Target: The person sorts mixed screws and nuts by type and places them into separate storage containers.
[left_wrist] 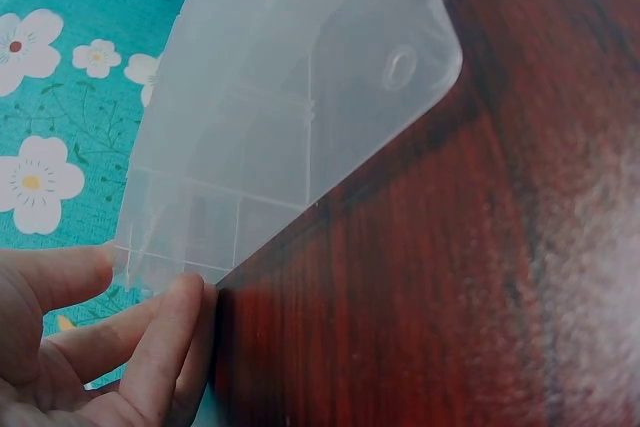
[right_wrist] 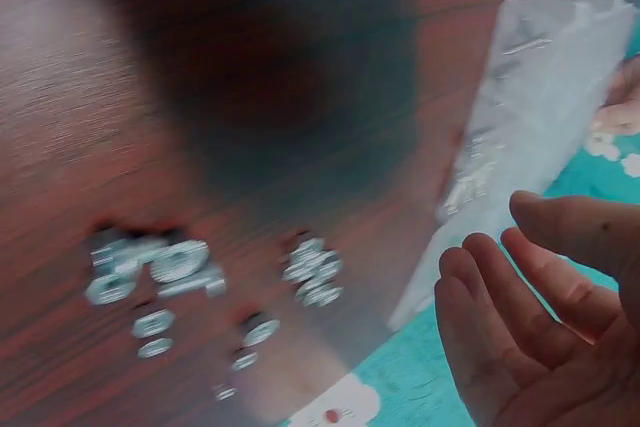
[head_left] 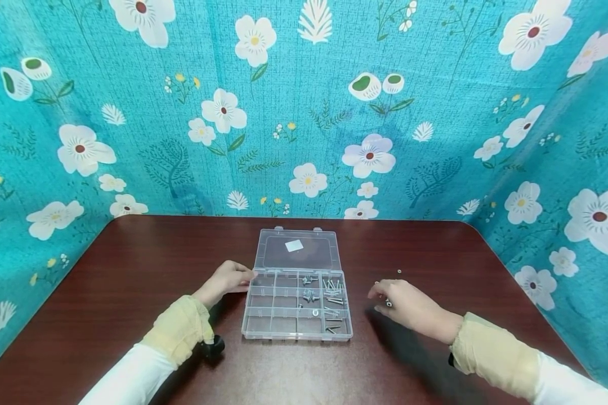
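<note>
A clear plastic compartment box [head_left: 284, 325] lies on the table, its lid [head_left: 268, 253] folded back flat. My left hand [head_left: 228, 278] holds its back left corner, the thumb and fingertips [left_wrist: 185, 297] set against the walls there. Screws [head_left: 332, 287] lie in the right column, and smaller hardware [head_left: 310, 295] sits in compartments beside it. To the right of the box, my right hand [head_left: 407, 304] hovers low over loose nuts and washers [right_wrist: 315, 272]. Its fingers bend loosely apart from the thumb, with nothing between them. A mixed cluster of hardware [right_wrist: 150, 262] lies near it.
The dark reddish-brown table [head_left: 147, 253] has a shiny surface. A blue floral cloth [head_left: 294, 135] hangs behind it and at its sides. A small white square [head_left: 294, 245] shows on the lid. A black object [head_left: 213, 345] is at the left wrist.
</note>
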Available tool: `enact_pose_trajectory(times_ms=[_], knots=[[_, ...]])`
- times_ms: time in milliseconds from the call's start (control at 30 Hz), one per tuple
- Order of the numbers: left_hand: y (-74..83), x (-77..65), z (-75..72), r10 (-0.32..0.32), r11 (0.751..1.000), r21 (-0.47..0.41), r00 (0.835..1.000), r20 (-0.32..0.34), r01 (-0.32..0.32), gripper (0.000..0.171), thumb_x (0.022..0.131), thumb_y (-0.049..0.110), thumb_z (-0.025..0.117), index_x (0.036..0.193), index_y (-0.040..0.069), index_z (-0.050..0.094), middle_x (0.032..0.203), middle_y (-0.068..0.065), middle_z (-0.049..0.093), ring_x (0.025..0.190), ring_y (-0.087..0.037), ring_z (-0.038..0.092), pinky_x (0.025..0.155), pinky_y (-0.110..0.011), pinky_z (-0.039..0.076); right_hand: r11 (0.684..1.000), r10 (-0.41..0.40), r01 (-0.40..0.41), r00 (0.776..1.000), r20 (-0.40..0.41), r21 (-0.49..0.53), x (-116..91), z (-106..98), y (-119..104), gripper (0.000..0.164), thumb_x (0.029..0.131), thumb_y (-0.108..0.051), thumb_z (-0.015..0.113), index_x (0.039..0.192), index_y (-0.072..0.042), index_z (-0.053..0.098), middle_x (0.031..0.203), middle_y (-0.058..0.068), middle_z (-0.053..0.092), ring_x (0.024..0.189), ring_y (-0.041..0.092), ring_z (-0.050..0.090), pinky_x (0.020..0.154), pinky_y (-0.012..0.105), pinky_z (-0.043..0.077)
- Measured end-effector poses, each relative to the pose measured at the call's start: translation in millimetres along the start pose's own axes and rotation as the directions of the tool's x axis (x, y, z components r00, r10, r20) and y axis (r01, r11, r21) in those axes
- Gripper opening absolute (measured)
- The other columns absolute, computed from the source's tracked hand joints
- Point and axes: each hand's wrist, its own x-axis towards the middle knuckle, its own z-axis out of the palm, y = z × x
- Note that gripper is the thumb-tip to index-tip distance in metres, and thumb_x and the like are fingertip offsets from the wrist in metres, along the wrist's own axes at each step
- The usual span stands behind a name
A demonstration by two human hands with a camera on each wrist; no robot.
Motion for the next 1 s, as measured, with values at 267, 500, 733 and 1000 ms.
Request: enact_pose_trajectory(times_ms=[267, 500, 733, 1000], knots=[[0.8, 0.6, -0.1, 0.013, 1.000, 0.006, 1.000, 0.009, -0.013, 0.034, 0.091, 0.003, 0.055, 0.114, -0.021, 0.050, 0.113, -0.030, 0.055, 0.098, -0.031, 0.059, 0.076, -0.032, 0.056, 0.999, 0.046, -0.047, 0.998, -0.040, -0.023, -16.9, 0.4, 25.0, 0.018, 0.074, 0.001, 0.073, 0.090, -0.005, 0.068, 0.087, 0.000, 0.066, 0.080, 0.016, 0.063, 0.066, 0.028, 0.055], [0.7, 0.6, 1.0, 0.020, 1.000, 0.018, 1.000, -0.010, -0.020, 0.033, 0.090, 0.003, 0.057, 0.112, -0.021, 0.052, 0.110, -0.030, 0.056, 0.093, -0.027, 0.060, 0.074, -0.032, 0.056, 0.988, 0.146, -0.144, 0.989, -0.039, 0.050, -25.9, -0.9, 45.4, 0.015, 0.075, 0.006, 0.069, 0.085, -0.006, 0.069, 0.081, -0.001, 0.065, 0.074, 0.014, 0.061, 0.062, 0.027, 0.053], [0.2, 0.8, 1.5, 0.017, 0.999, 0.028, 1.000, -0.017, -0.017, 0.033, 0.090, 0.004, 0.057, 0.111, -0.021, 0.053, 0.106, -0.028, 0.057, 0.086, -0.021, 0.059, 0.073, -0.031, 0.056, 0.977, 0.201, -0.200, 0.980, 0.000, 0.069, -34.0, 7.9, 57.1, 0.012, 0.074, 0.002, 0.070, 0.080, -0.009, 0.067, 0.077, -0.005, 0.063, 0.069, 0.010, 0.058, 0.057, 0.024, 0.050], [-1.4, 0.8, 1.7, 0.006, 1.000, 0.020, 1.000, -0.017, -0.006, 0.034, 0.090, 0.005, 0.057, 0.113, -0.020, 0.052, 0.111, -0.028, 0.056, 0.091, -0.023, 0.059, 0.075, -0.031, 0.056, 0.962, 0.253, -0.252, 0.967, 0.008, 0.106, -39.3, 16.6, 56.7, 0.013, 0.072, 0.001, 0.073, 0.079, -0.008, 0.066, 0.075, -0.004, 0.061, 0.066, 0.008, 0.056, 0.053, 0.022, 0.048]])
